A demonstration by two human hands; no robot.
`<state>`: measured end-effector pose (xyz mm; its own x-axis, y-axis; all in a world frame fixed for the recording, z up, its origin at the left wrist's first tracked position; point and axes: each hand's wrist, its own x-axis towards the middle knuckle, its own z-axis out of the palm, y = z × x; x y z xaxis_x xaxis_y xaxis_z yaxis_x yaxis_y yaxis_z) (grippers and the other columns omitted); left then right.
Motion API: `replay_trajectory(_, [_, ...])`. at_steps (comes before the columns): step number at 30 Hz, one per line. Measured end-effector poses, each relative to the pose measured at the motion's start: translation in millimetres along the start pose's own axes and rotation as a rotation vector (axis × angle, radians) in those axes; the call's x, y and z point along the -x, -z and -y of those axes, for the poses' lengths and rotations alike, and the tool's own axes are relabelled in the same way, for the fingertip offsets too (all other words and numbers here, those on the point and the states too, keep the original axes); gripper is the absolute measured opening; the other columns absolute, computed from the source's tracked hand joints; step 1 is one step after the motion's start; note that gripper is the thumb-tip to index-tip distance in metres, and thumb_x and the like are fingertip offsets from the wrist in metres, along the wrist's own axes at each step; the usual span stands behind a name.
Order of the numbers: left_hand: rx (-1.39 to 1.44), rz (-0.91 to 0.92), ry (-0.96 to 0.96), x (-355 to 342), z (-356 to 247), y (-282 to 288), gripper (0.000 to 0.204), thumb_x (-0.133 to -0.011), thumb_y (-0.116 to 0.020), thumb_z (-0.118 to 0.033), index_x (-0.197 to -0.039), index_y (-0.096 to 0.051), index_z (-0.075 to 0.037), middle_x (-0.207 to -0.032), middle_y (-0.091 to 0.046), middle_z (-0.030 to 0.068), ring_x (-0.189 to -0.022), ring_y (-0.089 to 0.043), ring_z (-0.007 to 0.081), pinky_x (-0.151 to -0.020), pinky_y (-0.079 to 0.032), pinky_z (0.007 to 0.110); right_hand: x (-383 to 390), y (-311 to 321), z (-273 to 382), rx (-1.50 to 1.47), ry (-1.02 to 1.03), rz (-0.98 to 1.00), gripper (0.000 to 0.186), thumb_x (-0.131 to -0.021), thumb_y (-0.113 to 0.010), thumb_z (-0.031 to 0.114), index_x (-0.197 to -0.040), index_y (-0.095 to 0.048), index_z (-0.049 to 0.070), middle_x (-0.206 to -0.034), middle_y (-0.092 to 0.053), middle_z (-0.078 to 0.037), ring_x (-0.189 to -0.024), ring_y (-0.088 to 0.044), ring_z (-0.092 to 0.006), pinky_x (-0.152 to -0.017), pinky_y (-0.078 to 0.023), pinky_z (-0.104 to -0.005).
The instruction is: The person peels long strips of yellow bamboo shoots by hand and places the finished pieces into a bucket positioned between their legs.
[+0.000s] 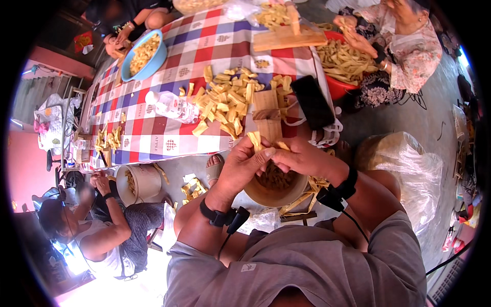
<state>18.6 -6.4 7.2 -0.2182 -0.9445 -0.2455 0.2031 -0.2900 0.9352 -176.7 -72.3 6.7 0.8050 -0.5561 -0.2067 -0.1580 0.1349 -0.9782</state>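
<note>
Close together over a pail, both my hands are closed on pale yellow strips. A short strip [254, 139] pokes up from my left hand [246, 159], between thumb and fingers. Another bit of yellow strip [283, 146] shows at the fingertips of my right hand [304, 159]; most of it is hidden. Below them, the tan pail [279, 198] holds brownish pieces. Just beyond my hands, a wooden block [266, 108] lies at the table edge. A pile of cut yellow pieces [227, 100] spreads over the checked tablecloth [171, 130] to its left.
A clear bottle [174, 107] lies left of the pile, and a black phone [312, 102] stands at the right. Farther off are a blue basin [162, 53], a red basin [340, 91] and a white bucket [151, 181]. Three people sit around. A plastic-wrapped sack [404, 169] stands at my right.
</note>
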Motion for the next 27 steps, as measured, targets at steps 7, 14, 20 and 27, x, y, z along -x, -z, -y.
replay_trajectory(7, [0.123,0.017,0.064,1.7,-2.8,-1.2,0.015,-0.100,-0.057,-0.020,-0.105,-0.056,-0.006,-0.065,-0.053,-0.0008,-0.050,-0.044,0.0060,-0.048,-0.037,0.020,6.0,-7.5,2.5,0.136,0.085,-0.057,0.032,-0.098,-0.053,0.032,-0.088,-0.060,0.003,-0.064,-0.058,-0.011,-0.058,-0.058,-0.0223,-0.058,-0.045,-0.0350])
replay_trajectory(14, [0.160,0.009,0.173,4.4,-7.4,1.6,0.016,-0.101,-0.056,-0.023,-0.100,-0.056,-0.007,-0.064,-0.052,-0.0007,-0.048,-0.043,0.0065,-0.050,-0.041,0.021,12.0,-19.9,-1.2,0.548,0.257,-0.224,0.028,-0.093,-0.058,0.029,-0.088,-0.060,0.001,-0.071,-0.058,-0.023,-0.065,-0.059,-0.0386,-0.060,-0.046,-0.0430])
replay_trajectory(20, [0.118,-0.023,0.218,-1.9,-5.8,4.2,0.020,-0.101,-0.055,-0.028,-0.101,-0.055,-0.007,-0.067,-0.055,0.0006,-0.051,-0.050,0.0096,-0.054,-0.047,0.023,14.0,1.7,6.1,-0.003,-0.131,-0.111,0.035,-0.100,-0.052,0.032,-0.084,-0.058,0.002,-0.064,-0.051,-0.002,-0.058,-0.046,-0.0086,-0.052,-0.038,-0.0279])
replay_trajectory(27, [-0.291,0.151,0.117,1.1,2.5,7.5,0.037,-0.093,-0.068,-0.018,-0.123,-0.055,-0.001,-0.105,-0.065,0.0047,-0.098,-0.061,0.0124,-0.089,-0.047,0.027,7.9,14.4,5.4,-0.560,-0.014,-0.235,0.038,-0.103,-0.045,0.039,-0.089,-0.056,0.006,-0.066,-0.049,-0.001,-0.055,-0.041,-0.0083,-0.050,-0.034,-0.0234])
